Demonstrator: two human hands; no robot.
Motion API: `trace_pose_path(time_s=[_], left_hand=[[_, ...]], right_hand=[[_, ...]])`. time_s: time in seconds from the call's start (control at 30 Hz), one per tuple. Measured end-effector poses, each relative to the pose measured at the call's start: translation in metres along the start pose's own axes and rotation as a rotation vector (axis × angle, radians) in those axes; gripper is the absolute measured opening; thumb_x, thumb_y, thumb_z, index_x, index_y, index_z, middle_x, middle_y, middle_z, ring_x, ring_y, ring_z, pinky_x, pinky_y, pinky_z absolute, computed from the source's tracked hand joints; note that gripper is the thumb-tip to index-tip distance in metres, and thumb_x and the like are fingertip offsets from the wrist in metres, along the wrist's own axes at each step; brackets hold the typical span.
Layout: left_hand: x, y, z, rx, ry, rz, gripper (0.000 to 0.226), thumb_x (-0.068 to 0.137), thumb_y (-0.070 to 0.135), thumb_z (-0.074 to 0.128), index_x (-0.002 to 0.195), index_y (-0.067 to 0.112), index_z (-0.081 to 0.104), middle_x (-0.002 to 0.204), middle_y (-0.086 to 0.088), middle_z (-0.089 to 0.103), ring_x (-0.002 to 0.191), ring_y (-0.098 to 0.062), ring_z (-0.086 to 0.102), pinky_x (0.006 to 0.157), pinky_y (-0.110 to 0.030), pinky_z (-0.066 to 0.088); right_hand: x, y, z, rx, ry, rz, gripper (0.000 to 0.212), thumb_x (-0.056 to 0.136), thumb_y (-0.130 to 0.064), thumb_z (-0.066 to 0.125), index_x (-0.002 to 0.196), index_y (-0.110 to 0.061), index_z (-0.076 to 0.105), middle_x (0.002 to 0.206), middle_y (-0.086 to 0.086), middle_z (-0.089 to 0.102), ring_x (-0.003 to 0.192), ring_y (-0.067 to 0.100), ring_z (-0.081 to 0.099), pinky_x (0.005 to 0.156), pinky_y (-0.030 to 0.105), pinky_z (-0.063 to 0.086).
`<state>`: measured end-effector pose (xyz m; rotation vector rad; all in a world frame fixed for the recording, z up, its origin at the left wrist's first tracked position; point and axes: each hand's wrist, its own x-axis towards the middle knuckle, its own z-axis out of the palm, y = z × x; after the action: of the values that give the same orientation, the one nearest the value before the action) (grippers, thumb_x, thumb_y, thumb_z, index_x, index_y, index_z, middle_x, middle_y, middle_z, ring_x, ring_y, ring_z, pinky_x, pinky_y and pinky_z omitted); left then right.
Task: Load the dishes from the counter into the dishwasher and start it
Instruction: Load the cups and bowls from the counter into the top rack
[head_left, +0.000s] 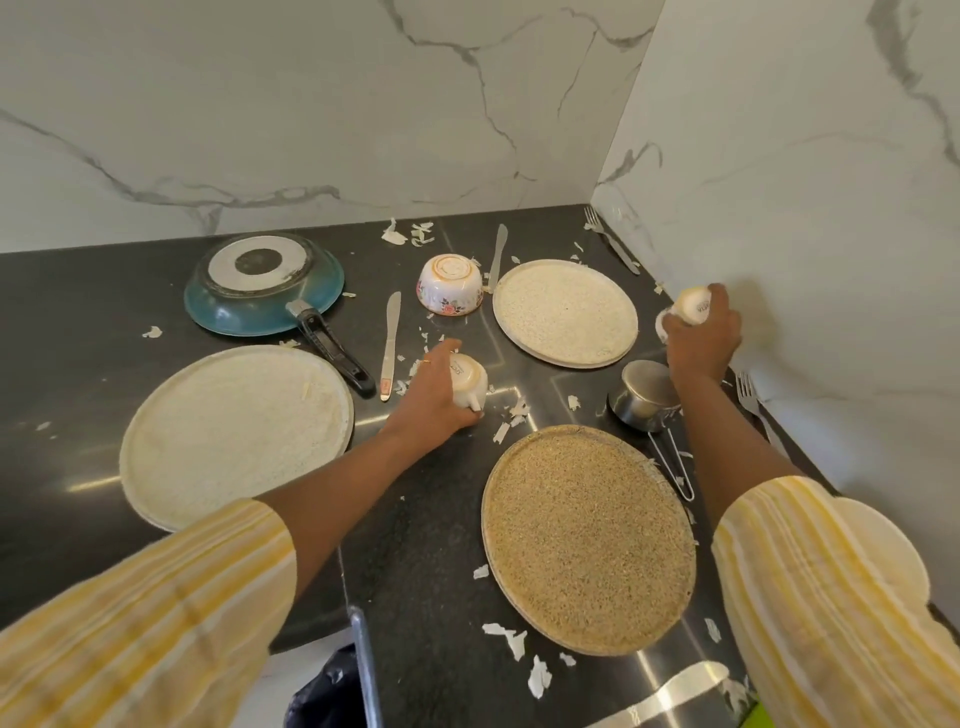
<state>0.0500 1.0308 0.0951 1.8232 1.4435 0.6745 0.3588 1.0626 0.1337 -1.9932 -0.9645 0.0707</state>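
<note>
My left hand (434, 397) grips an upside-down white cup (470, 382) at the middle of the black counter (78, 322). My right hand (701, 338) grips a second upside-down white cup (695, 304) near the right wall. Three plates lie face down: a cream one (236, 434) at left, a cream one (565, 313) at back right, a tan speckled one (587, 538) in front. A blue frying pan (260, 291) lies inverted at back left. A floral bowl (451, 285) sits upside down behind the left cup. A small steel saucepan (644, 397) lies inverted under my right forearm.
Two table knives (390, 338) (497, 257) lie on the counter, and forks (613, 241) (753, 402) rest along the right wall. White scraps (511, 639) are scattered about. Marble walls close the back and right. A dark bag (324, 686) hangs below the counter's front edge.
</note>
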Motion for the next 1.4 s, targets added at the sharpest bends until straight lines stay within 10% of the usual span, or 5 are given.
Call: trace_pose_path(time_s=[0.83,1.4], left_hand=[[-0.256,-0.087,-0.102,-0.161,0.01,0.247,0.084,0.073,0.013,0.077,0.142,0.01,0.029,0.134,-0.012,0.039,0.123,-0.024,0.036,0.096,-0.018,0.025],[-0.461,-0.162,-0.005,-0.031,-0.408,0.183,0.07,0.069,0.015,0.08,0.127,0.011,0.042,0.123,-0.011,0.048,0.112,-0.027,0.047,0.099,-0.037,0.041]], right_hand=[[-0.465,-0.1,-0.055,0.076,0.033,-0.038,0.071,0.073,-0.019,0.078,0.133,0.002,0.046,0.125,0.019,0.057,0.116,0.03,0.054,0.097,0.029,0.04],[-0.757,0.026,-0.135,-0.041,0.008,0.388,0.066,0.073,-0.024,0.077,0.13,-0.005,0.049,0.123,0.014,0.057,0.112,0.031,0.054,0.092,0.033,0.045]])
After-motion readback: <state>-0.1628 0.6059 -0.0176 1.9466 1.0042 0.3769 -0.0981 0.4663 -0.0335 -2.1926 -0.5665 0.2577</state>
